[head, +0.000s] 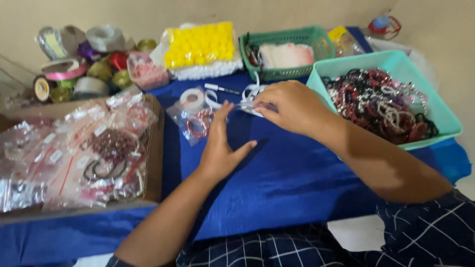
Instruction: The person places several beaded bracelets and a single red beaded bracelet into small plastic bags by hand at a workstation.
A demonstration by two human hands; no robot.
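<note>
My left hand (220, 146) rests on the blue cloth (282, 183) with fingers apart, its fingertips touching a small clear bag holding a red beaded bracelet (199, 123). My right hand (292, 106) is closed in a pinch on a strip of white ribbon or tape (250, 103) just right of that bag. A white tape roll (192, 99) and a slim pen-like tool (222, 89) lie beyond the hands.
A cardboard tray of bagged bracelets (94, 148) is at the left. A teal basket of loose bracelets (396, 104) stands at the right, a green basket (287, 52) behind. Ribbon rolls (84, 64) and a yellow bead pack (200, 44) line the wall.
</note>
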